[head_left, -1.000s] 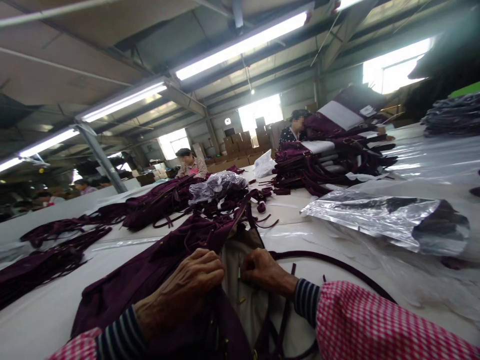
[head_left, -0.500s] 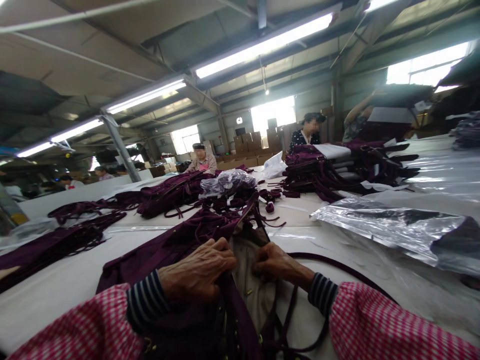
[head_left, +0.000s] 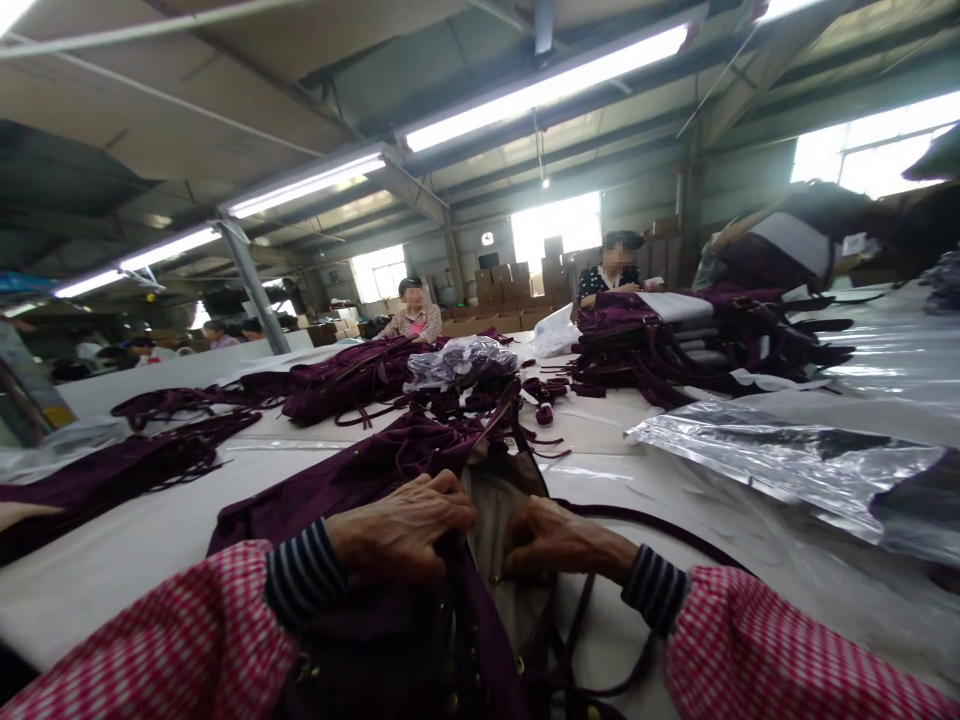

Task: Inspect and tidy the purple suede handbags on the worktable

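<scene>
The fingers point(head_left: 454, 505) of the left hand point(head_left: 390, 530) are pressing together, apparently pinching the opening edge of a dark purple cloth bag point(head_left: 300, 490); those of the right hand point(head_left: 562, 538) are curling against its pale beige fabric lining point(head_left: 487, 510), and whether they are pinching anything I cannot tell. The bag is lying open on a white table point(head_left: 292, 468), directly before the person. It is looking soft, floppy and fairly light, likely folding in wherever nothing is supporting it; the firmer rim is offering the surest hold, the loose lining a poorer one. A thin dark purple strap point(head_left: 660, 520) is curving out rightward, ready to snag. Beyond, crumpled clear plastic point(head_left: 461, 362) is resting among purple pieces, a silvery plastic bag point(head_left: 780, 450) is lying to the right, and two people point(head_left: 412, 322) point(head_left: 611, 275) are sitting or standing farther off.
</scene>
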`<move>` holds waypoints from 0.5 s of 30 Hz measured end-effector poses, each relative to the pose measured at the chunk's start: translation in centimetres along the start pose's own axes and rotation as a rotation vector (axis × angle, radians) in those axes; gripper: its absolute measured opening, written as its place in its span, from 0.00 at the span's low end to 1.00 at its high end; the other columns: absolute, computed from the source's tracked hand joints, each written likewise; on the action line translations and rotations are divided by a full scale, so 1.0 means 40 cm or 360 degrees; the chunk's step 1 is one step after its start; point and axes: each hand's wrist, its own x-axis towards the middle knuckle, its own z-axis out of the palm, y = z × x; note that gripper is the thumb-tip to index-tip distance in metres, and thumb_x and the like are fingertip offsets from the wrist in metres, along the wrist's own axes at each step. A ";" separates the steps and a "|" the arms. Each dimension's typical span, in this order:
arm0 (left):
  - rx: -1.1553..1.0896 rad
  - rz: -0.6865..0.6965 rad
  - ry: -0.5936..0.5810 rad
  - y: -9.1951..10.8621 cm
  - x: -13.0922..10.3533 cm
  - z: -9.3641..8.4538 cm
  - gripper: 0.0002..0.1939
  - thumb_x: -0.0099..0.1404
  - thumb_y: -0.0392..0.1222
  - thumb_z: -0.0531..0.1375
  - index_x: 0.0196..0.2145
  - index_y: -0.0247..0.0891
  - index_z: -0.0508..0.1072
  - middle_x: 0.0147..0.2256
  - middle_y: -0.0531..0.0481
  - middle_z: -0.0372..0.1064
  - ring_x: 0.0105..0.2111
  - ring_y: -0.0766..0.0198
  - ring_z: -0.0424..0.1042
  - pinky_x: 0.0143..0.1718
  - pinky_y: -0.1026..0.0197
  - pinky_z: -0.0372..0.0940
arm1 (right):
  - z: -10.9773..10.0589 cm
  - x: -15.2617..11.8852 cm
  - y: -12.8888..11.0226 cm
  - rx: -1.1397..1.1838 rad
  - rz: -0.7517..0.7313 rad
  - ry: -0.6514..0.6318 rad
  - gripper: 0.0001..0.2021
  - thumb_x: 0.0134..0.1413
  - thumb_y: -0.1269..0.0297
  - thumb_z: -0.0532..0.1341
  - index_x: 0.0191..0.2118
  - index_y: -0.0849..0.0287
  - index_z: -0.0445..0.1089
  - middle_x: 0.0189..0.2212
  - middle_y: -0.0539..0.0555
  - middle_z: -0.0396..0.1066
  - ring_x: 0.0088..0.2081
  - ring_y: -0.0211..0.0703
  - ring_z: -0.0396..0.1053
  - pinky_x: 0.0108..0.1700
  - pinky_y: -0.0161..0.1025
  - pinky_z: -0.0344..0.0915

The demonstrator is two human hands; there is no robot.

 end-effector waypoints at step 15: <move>0.0675 0.0210 0.0563 -0.014 0.060 0.107 0.12 0.72 0.41 0.58 0.29 0.38 0.69 0.29 0.49 0.70 0.42 0.54 0.65 0.44 0.49 0.53 | 0.063 -0.040 -0.013 -0.1039 -0.0567 0.0201 0.05 0.60 0.71 0.57 0.41 0.60 0.68 0.36 0.55 0.74 0.30 0.41 0.69 0.31 0.39 0.53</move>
